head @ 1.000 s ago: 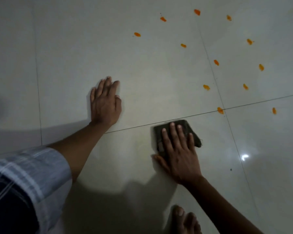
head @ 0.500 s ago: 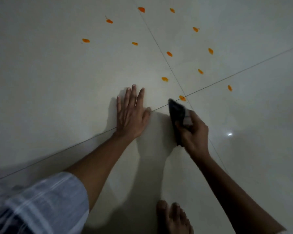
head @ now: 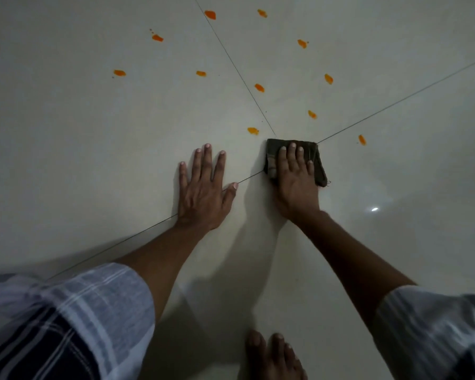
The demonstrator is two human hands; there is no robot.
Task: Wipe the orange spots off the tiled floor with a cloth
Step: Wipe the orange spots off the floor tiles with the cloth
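Observation:
A dark folded cloth lies flat on the pale tiled floor, right where the grout lines cross. My right hand presses down on it, fingers spread over the cloth. My left hand rests flat on the floor just left of it, palm down and holding nothing. Several orange spots dot the tiles beyond the hands. The nearest orange spot is just up and left of the cloth. Another orange spot lies to the cloth's right.
My bare foot stands on the floor at the bottom middle, below the hands. Striped sleeves fill the lower corners. A small light glint reflects on the glossy tile to the right.
My right hand held the cloth lifted on edge; now it is laid flat over the grout crossing, covering the spot that was there. The view has swung.

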